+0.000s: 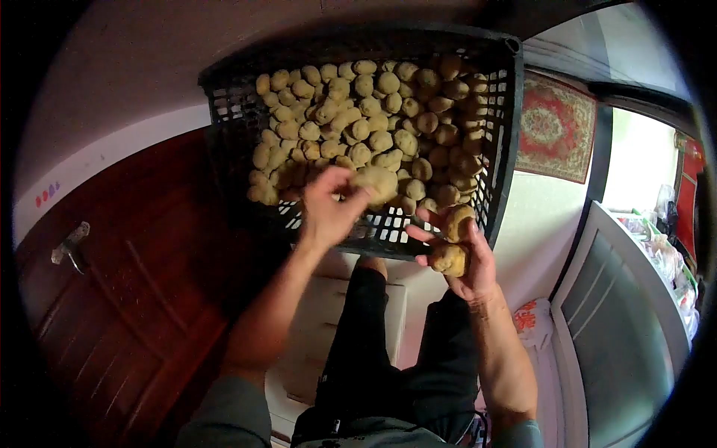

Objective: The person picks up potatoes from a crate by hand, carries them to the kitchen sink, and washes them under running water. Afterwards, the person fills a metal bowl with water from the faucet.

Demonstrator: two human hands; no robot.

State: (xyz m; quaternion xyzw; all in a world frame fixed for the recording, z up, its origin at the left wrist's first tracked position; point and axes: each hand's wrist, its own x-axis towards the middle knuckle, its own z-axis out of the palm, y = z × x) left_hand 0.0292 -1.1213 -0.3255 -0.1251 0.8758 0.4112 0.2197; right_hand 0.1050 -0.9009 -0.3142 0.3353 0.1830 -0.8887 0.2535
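From the head view, a black slatted plastic crate [515, 112] holds a broad heap of roundish, yellow-brown potatoes [360, 128], which cover most of its floor. The left hand [325, 216] is pinched nearly closed on a pale, lumpy potato [379, 185] above the crate's near side; motion blur makes it hard to tell whether this is one potato or more. The right hand [482, 272] lies palm up just beside the near right corner, fingers half curled, cradling a pair of potatoes [449, 260] side by side.

The left hand and wrist hide part of the crate's near wall. Below are the person's legs in black cloth [351, 328], with a pale, box-like piece of furniture [310, 317] partly behind them. A dark red wooden door [112, 299] with a silver metal handle [72, 248] fills the left side. To the right are a red-and-beige patterned rug [556, 127], a grey panel in a white frame [624, 321] and a white bag with red print [534, 321].
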